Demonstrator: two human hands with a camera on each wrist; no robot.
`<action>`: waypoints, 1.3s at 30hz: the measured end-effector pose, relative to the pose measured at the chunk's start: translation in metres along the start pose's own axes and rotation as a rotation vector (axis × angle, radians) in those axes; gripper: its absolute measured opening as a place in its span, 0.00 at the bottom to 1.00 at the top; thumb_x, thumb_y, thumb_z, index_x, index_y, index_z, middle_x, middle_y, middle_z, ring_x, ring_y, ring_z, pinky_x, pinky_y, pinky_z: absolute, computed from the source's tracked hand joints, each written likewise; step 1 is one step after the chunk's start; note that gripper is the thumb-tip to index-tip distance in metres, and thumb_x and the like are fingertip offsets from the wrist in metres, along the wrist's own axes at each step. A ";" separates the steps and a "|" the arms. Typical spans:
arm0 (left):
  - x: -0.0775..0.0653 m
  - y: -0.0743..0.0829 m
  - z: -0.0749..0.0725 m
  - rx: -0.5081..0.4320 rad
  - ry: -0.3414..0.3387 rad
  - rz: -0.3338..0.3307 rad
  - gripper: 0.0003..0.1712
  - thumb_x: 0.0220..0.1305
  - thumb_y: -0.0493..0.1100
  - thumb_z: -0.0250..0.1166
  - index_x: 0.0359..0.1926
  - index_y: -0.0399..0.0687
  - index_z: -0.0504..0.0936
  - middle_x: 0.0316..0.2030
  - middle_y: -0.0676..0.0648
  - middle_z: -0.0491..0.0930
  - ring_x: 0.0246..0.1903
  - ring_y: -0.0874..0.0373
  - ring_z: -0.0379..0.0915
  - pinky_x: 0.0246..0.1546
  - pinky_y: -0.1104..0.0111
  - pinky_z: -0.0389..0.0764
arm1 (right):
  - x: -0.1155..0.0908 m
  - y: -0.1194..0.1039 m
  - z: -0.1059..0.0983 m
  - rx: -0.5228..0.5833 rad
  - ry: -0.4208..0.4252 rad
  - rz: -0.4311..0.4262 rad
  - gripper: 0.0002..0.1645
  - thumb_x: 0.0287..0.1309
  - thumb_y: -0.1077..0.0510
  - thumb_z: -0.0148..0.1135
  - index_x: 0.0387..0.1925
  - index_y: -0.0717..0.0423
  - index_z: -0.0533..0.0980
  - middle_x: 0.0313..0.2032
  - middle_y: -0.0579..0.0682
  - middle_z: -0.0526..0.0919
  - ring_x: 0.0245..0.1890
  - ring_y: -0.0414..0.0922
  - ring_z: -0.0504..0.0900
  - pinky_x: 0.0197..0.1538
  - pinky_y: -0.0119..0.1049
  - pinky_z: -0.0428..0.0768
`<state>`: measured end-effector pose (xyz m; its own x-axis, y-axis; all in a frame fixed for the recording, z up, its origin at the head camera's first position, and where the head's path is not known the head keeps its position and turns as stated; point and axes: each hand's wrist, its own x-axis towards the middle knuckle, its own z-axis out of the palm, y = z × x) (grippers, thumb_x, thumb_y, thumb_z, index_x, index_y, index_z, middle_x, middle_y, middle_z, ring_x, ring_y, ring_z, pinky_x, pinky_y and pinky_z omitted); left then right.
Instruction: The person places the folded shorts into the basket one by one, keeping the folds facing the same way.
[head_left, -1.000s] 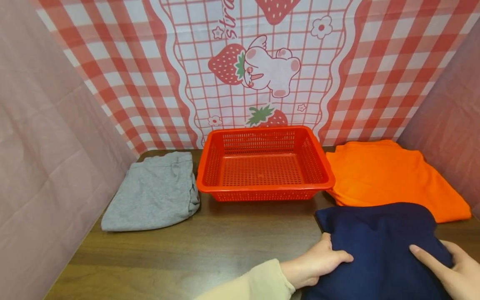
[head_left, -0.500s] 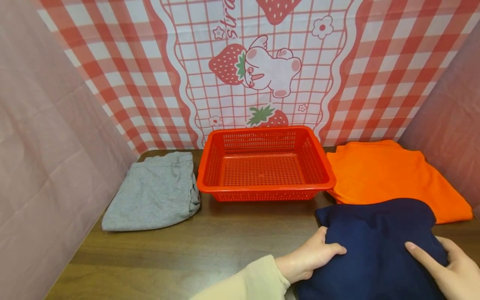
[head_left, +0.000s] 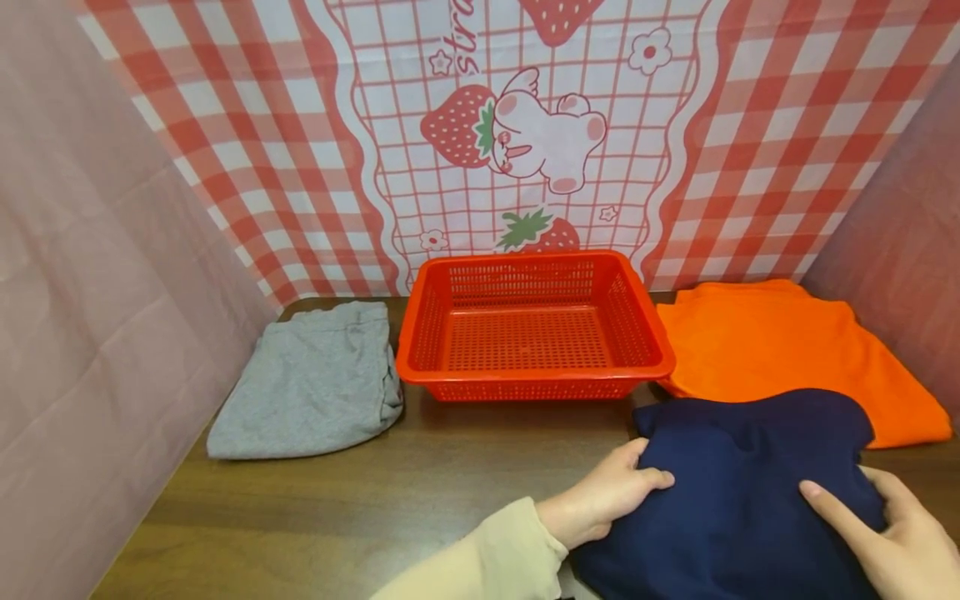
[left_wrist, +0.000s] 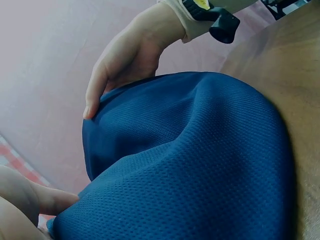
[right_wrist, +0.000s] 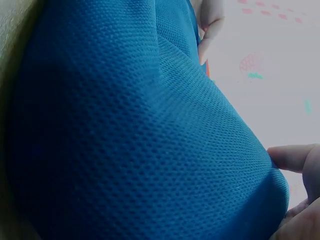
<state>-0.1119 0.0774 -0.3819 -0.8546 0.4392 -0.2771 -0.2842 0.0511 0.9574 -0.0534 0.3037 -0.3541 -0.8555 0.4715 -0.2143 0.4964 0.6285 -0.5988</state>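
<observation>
A folded navy blue cloth garment [head_left: 738, 500] fills the lower right of the head view, its far edge overlapping an orange one. My left hand [head_left: 611, 492] grips its left side, thumb on top and fingers beneath. On the opposite side my right hand [head_left: 892, 521] holds the edge in the same way, its thumb lying over the fabric. The left wrist view shows the mesh-like weave of the navy cloth [left_wrist: 190, 165] bulging between both hands. In the right wrist view the cloth [right_wrist: 150, 135] takes up most of the picture, and the fingers beneath are mostly hidden.
A red perforated plastic basket [head_left: 525, 375], with nothing in it, stands at the back middle of the wooden table [head_left: 315, 525]. Left of it lies a folded grey garment [head_left: 311, 383]; to the right lies a folded orange garment [head_left: 780, 350]. Curtains [head_left: 127, 250] enclose the sides and back.
Both hands have shifted slightly left and away from the body, carrying the navy garment along. It now covers more of the orange garment's near edge. The basket and grey garment have stayed put.
</observation>
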 end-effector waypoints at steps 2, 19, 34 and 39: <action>0.000 0.000 -0.002 -0.007 -0.014 0.011 0.15 0.55 0.35 0.57 0.45 0.48 0.75 0.38 0.53 0.77 0.33 0.62 0.72 0.36 0.69 0.73 | 0.000 0.001 0.001 -0.004 0.002 -0.029 0.49 0.53 0.36 0.56 0.58 0.73 0.55 0.33 0.67 0.80 0.22 0.45 0.77 0.25 0.38 0.75; 0.002 0.006 -0.012 -0.034 -0.039 0.048 0.15 0.56 0.33 0.57 0.46 0.45 0.78 0.36 0.48 0.81 0.27 0.62 0.74 0.29 0.72 0.74 | -0.007 0.007 0.008 0.089 -0.017 -0.173 0.49 0.56 0.41 0.57 0.60 0.74 0.49 0.41 0.71 0.75 0.20 0.33 0.75 0.22 0.29 0.73; 0.000 0.018 -0.019 -0.061 -0.096 0.089 0.19 0.56 0.35 0.57 0.50 0.49 0.78 0.39 0.49 0.82 0.28 0.63 0.75 0.31 0.73 0.76 | -0.029 -0.002 0.015 0.255 0.135 -0.276 0.28 0.54 0.52 0.62 0.43 0.28 0.53 0.20 0.26 0.76 0.16 0.37 0.77 0.19 0.30 0.75; -0.002 0.024 -0.023 -0.042 -0.115 0.088 0.20 0.57 0.36 0.57 0.51 0.52 0.77 0.42 0.51 0.81 0.30 0.63 0.76 0.33 0.73 0.76 | -0.038 -0.012 0.014 0.317 0.188 -0.323 0.26 0.53 0.58 0.63 0.40 0.30 0.57 0.17 0.27 0.76 0.13 0.37 0.77 0.17 0.28 0.74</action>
<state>-0.1271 0.0571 -0.3599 -0.8221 0.5406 -0.1785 -0.2301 -0.0288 0.9727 -0.0289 0.2692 -0.3493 -0.9021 0.4057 0.1468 0.1158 0.5555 -0.8234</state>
